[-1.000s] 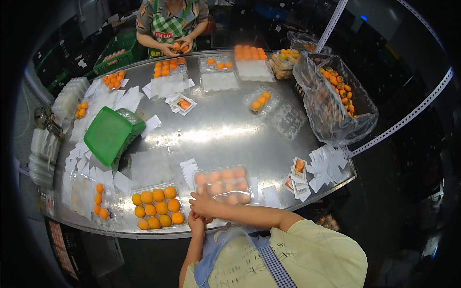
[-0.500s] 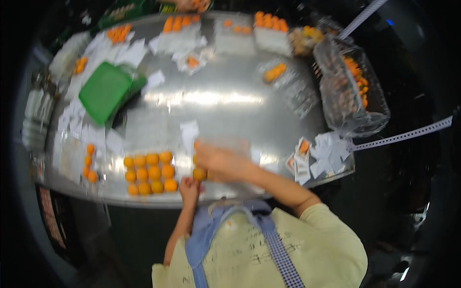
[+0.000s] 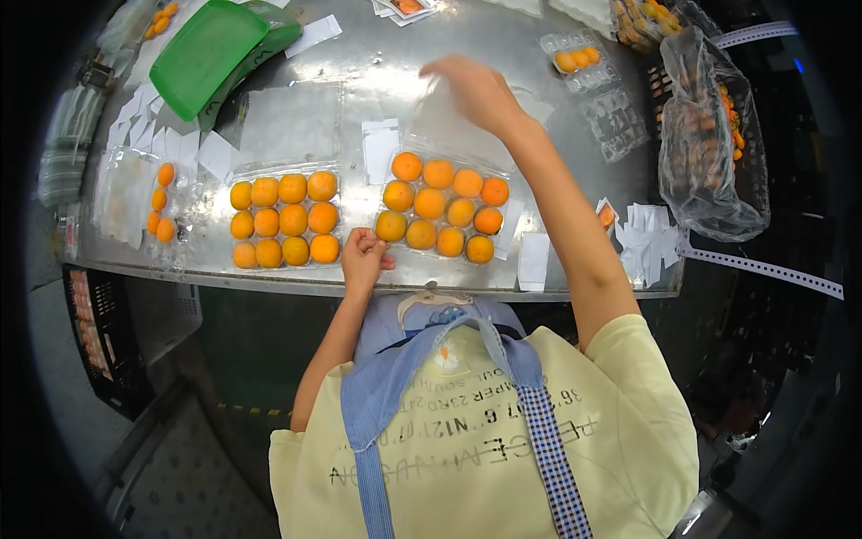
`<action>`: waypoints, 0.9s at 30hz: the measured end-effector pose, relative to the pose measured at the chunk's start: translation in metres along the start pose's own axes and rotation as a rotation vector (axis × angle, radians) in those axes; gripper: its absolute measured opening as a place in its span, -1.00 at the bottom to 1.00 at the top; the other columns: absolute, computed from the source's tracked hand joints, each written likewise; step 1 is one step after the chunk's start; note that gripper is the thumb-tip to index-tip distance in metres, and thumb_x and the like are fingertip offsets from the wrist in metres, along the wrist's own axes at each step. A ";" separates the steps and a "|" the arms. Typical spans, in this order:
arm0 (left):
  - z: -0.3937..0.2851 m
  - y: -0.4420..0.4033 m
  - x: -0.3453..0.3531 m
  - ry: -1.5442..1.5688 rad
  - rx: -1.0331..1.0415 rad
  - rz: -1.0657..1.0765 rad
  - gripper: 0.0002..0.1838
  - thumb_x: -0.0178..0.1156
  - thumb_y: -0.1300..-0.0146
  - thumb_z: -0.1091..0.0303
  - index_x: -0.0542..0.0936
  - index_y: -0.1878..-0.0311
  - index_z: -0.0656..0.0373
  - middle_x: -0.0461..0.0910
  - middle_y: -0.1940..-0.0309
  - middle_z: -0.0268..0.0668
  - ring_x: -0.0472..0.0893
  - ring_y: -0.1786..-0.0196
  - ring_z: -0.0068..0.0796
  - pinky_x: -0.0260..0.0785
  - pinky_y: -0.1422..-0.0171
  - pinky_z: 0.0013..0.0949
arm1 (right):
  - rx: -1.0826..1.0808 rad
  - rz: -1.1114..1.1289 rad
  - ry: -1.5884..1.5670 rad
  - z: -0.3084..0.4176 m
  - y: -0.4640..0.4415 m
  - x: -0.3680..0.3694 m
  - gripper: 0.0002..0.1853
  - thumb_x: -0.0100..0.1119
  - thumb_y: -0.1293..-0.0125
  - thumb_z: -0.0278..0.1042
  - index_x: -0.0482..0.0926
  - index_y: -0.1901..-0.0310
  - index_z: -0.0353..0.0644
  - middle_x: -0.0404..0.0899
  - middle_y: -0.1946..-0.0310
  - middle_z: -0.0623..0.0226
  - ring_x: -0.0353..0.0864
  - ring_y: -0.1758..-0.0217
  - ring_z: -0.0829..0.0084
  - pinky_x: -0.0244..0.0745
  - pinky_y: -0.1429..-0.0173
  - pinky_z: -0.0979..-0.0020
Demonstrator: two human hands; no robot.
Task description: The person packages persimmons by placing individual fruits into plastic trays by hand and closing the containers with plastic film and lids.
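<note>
My left hand (image 3: 362, 259) is closed at the front left corner of a clear tray, its fingertips pinching the edge beside an orange fruit (image 3: 391, 225). Three rows of orange fruit fill this tray, and its clear lid (image 3: 435, 121) is folded back behind them. Over the lid's far side is my right hand (image 3: 476, 90), slightly blurred, with its fingers stretched out to the left and nothing visible in them. To the left sits a second open tray of fruit (image 3: 293, 219), its lid (image 3: 290, 123) also laid back.
A green basket (image 3: 208, 56) leans at the back left. White slips (image 3: 381, 148) lie between the lids, with more (image 3: 646, 238) at the right. A plastic-lined crate (image 3: 700, 135) of fruit stands at the right edge. Small trays (image 3: 576, 61) are at the back right.
The view has tilted down. The near tray's lid has swung from over the fruit to behind it. My right hand has moved away from the front edge; my left hand stays at the tray's corner.
</note>
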State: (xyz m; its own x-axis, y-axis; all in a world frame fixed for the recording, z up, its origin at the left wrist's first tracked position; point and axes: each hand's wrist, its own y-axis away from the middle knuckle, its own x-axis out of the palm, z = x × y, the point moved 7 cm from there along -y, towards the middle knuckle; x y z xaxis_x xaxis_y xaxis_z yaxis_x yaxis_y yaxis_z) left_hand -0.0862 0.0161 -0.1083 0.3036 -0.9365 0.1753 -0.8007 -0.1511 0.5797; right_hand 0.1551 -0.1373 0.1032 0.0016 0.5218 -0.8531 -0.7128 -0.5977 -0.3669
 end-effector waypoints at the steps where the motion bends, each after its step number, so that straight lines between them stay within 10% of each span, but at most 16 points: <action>1: 0.001 0.000 0.000 0.003 -0.020 0.009 -0.85 0.06 -0.22 0.57 0.31 0.21 0.17 0.57 0.37 -0.14 0.63 0.48 -0.36 0.54 0.50 -0.40 | -0.023 -0.121 0.147 -0.003 -0.006 -0.003 -0.62 0.06 -0.07 -0.62 0.56 0.06 -0.02 0.55 0.09 0.25 0.52 0.04 0.16 0.45 0.00 0.26; 4: 0.003 0.002 0.005 0.033 -0.086 0.032 -0.82 0.04 -0.26 0.53 0.27 0.13 0.16 0.59 0.29 -0.05 0.66 0.40 -0.28 0.57 0.42 -0.37 | -0.021 -0.359 0.330 -0.002 -0.013 -0.014 -0.58 0.19 -0.09 -0.52 0.50 -0.05 -0.07 0.49 -0.01 0.17 0.45 -0.08 0.12 0.38 -0.12 0.24; 17: 0.013 -0.010 0.034 0.081 -0.152 0.169 -0.76 -0.01 -0.27 0.54 0.17 0.10 0.09 0.58 0.24 0.04 0.67 0.38 -0.23 0.57 0.42 -0.32 | 0.543 -0.072 -0.172 -0.037 0.193 0.009 -0.71 0.16 -0.13 -0.52 0.52 0.06 -0.25 0.53 0.17 0.14 0.55 0.11 0.19 0.44 -0.01 0.33; 27: -0.003 0.061 0.002 -0.044 -0.124 0.037 -0.61 0.09 -0.31 0.40 0.30 -0.17 0.20 0.59 0.10 -0.11 0.63 0.33 -0.44 0.53 0.36 -0.46 | 0.464 -0.034 -0.464 0.023 0.194 0.027 -0.74 0.13 -0.17 -0.60 0.54 0.08 -0.26 0.53 0.26 0.22 0.58 0.33 0.44 0.47 0.21 0.49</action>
State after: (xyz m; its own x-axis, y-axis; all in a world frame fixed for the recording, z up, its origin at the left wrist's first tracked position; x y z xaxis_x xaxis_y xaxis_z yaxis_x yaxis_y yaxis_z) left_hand -0.1327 0.0058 -0.0704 0.2500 -0.9541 0.1650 -0.7403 -0.0785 0.6677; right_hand 0.0010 -0.2252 0.0175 -0.1988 0.8061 -0.5573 -0.9465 -0.3054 -0.1043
